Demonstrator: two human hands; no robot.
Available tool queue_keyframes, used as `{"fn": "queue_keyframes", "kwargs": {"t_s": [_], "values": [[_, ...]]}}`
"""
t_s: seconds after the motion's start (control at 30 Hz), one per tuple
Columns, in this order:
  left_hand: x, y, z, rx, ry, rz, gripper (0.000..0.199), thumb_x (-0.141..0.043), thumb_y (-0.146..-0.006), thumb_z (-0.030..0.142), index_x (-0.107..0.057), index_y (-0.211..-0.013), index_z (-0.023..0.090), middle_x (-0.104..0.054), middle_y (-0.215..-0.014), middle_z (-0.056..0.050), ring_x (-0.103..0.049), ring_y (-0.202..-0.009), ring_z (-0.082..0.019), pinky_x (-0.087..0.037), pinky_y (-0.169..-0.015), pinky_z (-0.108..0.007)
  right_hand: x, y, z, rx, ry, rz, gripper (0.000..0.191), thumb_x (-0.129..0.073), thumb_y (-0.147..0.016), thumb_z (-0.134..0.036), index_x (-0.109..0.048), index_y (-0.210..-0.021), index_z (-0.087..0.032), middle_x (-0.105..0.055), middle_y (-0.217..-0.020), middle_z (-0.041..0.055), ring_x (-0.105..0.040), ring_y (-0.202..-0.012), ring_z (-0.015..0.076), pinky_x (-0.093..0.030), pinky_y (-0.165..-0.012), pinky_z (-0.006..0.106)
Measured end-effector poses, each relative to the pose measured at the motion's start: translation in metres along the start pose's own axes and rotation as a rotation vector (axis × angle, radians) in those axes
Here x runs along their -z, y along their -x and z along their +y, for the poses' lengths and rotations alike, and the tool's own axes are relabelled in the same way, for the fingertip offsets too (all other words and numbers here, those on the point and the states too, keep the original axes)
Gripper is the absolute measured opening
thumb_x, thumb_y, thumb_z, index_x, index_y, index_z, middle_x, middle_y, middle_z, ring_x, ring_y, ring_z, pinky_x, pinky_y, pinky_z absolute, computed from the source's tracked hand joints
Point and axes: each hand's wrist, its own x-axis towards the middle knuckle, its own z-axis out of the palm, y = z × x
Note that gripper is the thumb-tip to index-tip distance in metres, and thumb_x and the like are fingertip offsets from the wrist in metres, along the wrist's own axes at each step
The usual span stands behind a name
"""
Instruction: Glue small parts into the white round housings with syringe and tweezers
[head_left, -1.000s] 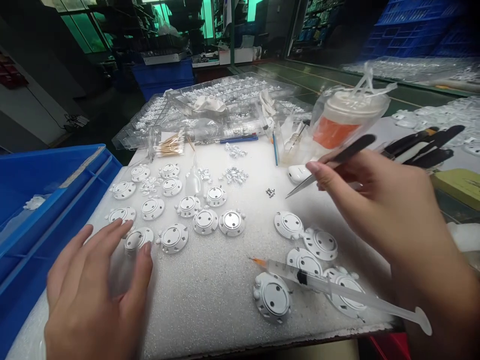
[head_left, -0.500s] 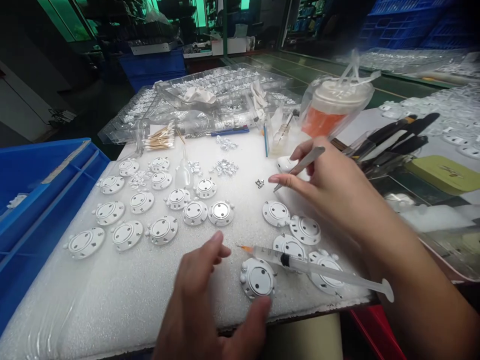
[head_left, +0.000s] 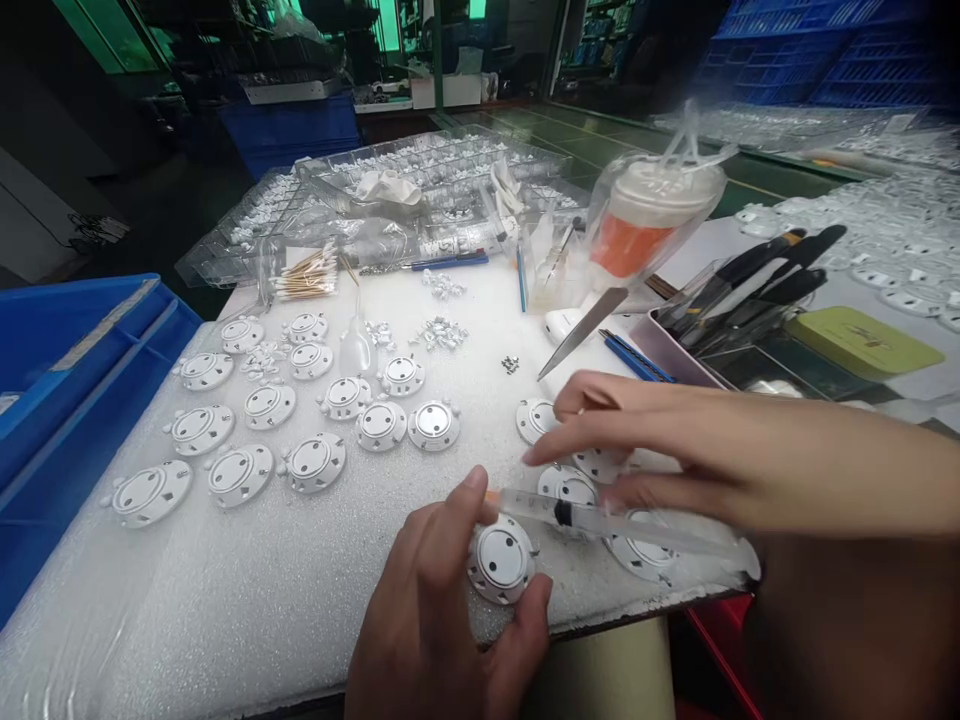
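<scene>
My left hand (head_left: 450, 590) curls round a small white disc-shaped part (head_left: 502, 560) with two dark dots, at the foam's front edge. Its index finger and thumb lie against opposite sides of the part. Above this part lies a clear syringe (head_left: 525, 504) with an orange tip and black plunger seal; my left index fingertip covers the needle end. Over the syringe barrel hovers my right hand (head_left: 637, 440), fingers apart and slightly blurred, nothing held. Beyond it lie the metal tweezers (head_left: 582, 333). Partly hidden beneath my right hand are several more white discs (head_left: 568, 488).
Rows of similar discs (head_left: 240, 473) cover the left of the white foam sheet (head_left: 300, 570). Small white pieces (head_left: 441, 333), tiny metal bits (head_left: 510, 365) and cotton swabs (head_left: 307, 272) sit further back. A bagged cup (head_left: 637, 220) and tool box (head_left: 690, 345) stand right; a blue crate (head_left: 67, 400) left.
My right hand has let go of the tweezers and moved down over the syringe. My left hand has moved right and closed round the front disc. The view has shifted slightly.
</scene>
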Motion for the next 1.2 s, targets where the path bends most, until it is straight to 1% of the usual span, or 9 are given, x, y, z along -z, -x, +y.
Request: {"fn": "queue_keyframes", "kwargs": {"t_s": [0.13,0.33,0.43,0.5,0.57,0.67,0.77,0.9,1.2], "values": [[0.001,0.001,0.001,0.093,0.031,-0.017,0.068,-0.064,-0.086,0.018,-0.03,-0.145,0.014,-0.065,-0.108,-0.007,-0.063,-0.095,-0.014,-0.053,-0.085,-0.021,-0.004,-0.007,-0.005,0.097,-0.018,-0.101,0.052,-0.058,-0.085,-0.009,-0.059,-0.133,-0.029,-0.051,-0.105,0.0054,-0.057,-0.095,0.0177,-0.047,-0.081,0.027],[0.008,0.005,-0.008,0.103,0.107,-0.09,0.07,-0.063,-0.087,0.017,-0.027,-0.148,0.016,-0.063,-0.114,-0.008,-0.063,-0.106,-0.013,-0.051,-0.094,-0.019,-0.017,-0.027,-0.009,0.309,-0.375,-0.016,0.013,-0.065,-0.09,-0.024,-0.072,-0.095,-0.015,-0.057,-0.109,0.0073,-0.058,-0.102,0.0173,-0.047,-0.092,0.029],[0.01,0.006,-0.014,0.075,0.169,-0.066,0.074,-0.066,-0.085,0.012,-0.027,-0.148,0.015,-0.062,-0.116,-0.008,-0.062,-0.111,-0.012,-0.049,-0.099,-0.018,-0.023,-0.03,-0.01,0.333,-0.585,0.041,0.022,-0.059,-0.094,-0.03,-0.065,-0.082,-0.013,-0.064,-0.098,0.0079,-0.061,-0.095,0.0179,-0.049,-0.087,0.031],[0.01,0.006,-0.015,0.079,0.19,-0.039,0.073,-0.066,-0.085,0.01,-0.029,-0.147,0.015,-0.061,-0.117,-0.008,-0.061,-0.112,-0.012,-0.048,-0.101,-0.019,-0.026,-0.029,-0.011,0.384,-0.771,0.162,0.034,-0.052,-0.097,-0.04,-0.06,-0.076,-0.015,-0.065,-0.086,0.0063,-0.063,-0.091,0.0196,-0.05,-0.084,0.035],[0.009,0.005,-0.014,0.082,0.184,-0.021,0.071,-0.067,-0.084,0.01,-0.032,-0.146,0.016,-0.06,-0.115,-0.007,-0.061,-0.11,-0.012,-0.048,-0.101,-0.02,-0.025,-0.028,-0.013,0.445,-0.976,0.411,0.046,-0.047,-0.097,-0.05,-0.055,-0.067,-0.017,-0.058,-0.069,0.0008,-0.064,-0.077,0.0173,-0.052,-0.078,0.034],[0.005,0.002,-0.009,0.102,0.161,0.002,0.068,-0.069,-0.084,0.012,-0.036,-0.144,0.015,-0.06,-0.113,-0.006,-0.062,-0.106,-0.011,-0.049,-0.098,-0.017,-0.022,-0.028,-0.014,0.473,-1.222,0.665,0.049,-0.046,-0.095,-0.057,-0.053,-0.066,-0.018,-0.036,-0.057,-0.007,-0.047,-0.053,0.0087,-0.049,-0.063,0.025],[0.0,-0.001,-0.004,0.092,0.092,0.029,0.066,-0.07,-0.084,0.016,-0.038,-0.142,0.013,-0.061,-0.11,-0.005,-0.061,-0.102,-0.01,-0.05,-0.095,-0.015,-0.02,-0.031,-0.014,0.5,-1.371,0.528,0.049,-0.041,-0.096,-0.062,-0.052,-0.074,-0.019,-0.028,-0.058,-0.0077,-0.031,-0.05,0.0082,-0.04,-0.055,0.021],[-0.006,-0.002,0.0,-0.035,-0.028,0.096,0.063,-0.073,-0.082,0.011,-0.041,-0.136,0.009,-0.061,-0.111,-0.007,-0.059,-0.107,-0.012,-0.05,-0.095,-0.018,-0.023,-0.036,-0.014,0.604,-1.523,0.272,0.061,-0.026,-0.095,-0.07,-0.033,-0.061,-0.02,-0.026,-0.054,-0.0066,-0.026,-0.048,0.0097,-0.034,-0.054,0.024],[-0.008,-0.002,-0.003,-0.203,-0.111,0.125,0.05,-0.078,-0.075,0.003,-0.052,-0.117,0.0,-0.061,-0.107,-0.01,-0.059,-0.106,-0.016,-0.051,-0.092,-0.023,-0.036,-0.047,0.0,0.655,-1.646,0.223,0.065,-0.014,-0.09,-0.076,-0.026,-0.059,-0.021,-0.023,-0.047,-0.0069,-0.021,-0.042,0.0099,-0.025,-0.049,0.027]]}}
